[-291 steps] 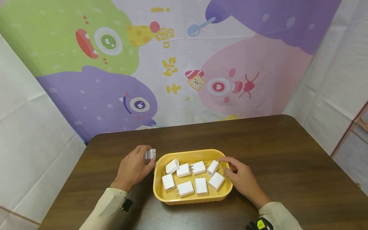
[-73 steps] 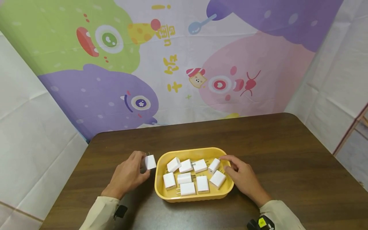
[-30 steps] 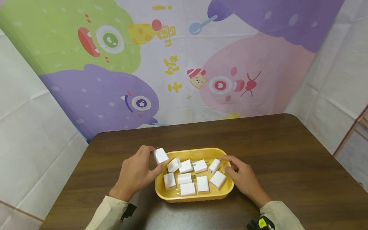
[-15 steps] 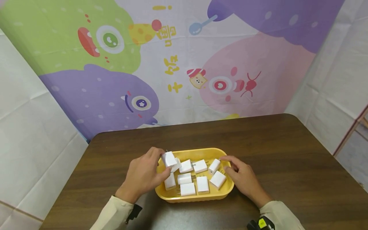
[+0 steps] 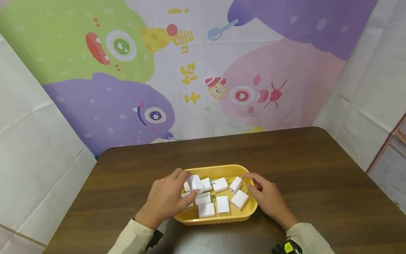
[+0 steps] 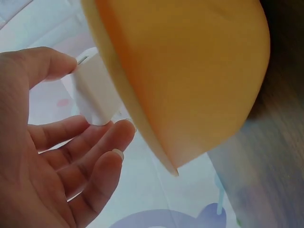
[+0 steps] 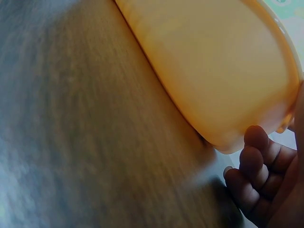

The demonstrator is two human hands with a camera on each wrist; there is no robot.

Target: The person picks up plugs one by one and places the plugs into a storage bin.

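My left hand (image 5: pixel 168 195) pinches a white USB charger plug (image 5: pixel 195 183) over the left part of a yellow plastic basket (image 5: pixel 219 221). The left wrist view shows the held charger (image 6: pixel 95 90) between thumb and fingertips, beside the basket's rim (image 6: pixel 130 102). Several similar white chargers (image 5: pixel 223 204) lie inside the basket, their metal prongs pointing different ways; those at the left end are partly hidden by my left hand. At the basket's right end, my right hand (image 5: pixel 268 195) grips the rim with thumb and index finger. Its other fingers (image 7: pixel 256 166) curl beside the basket's outer wall.
The basket stands on a dark brown wooden table (image 5: pixel 285 151). Behind the table's far edge hangs a cloth (image 5: pixel 196 123) printed with cartoon monsters. White sheets (image 5: pixel 35 141) flank the table at left and right.
Since 9.7 s ago, one more charger lies in the basket. Over the last seconds my left hand has carried another charger rightward from beside the basket to above it. My right hand has stayed put.
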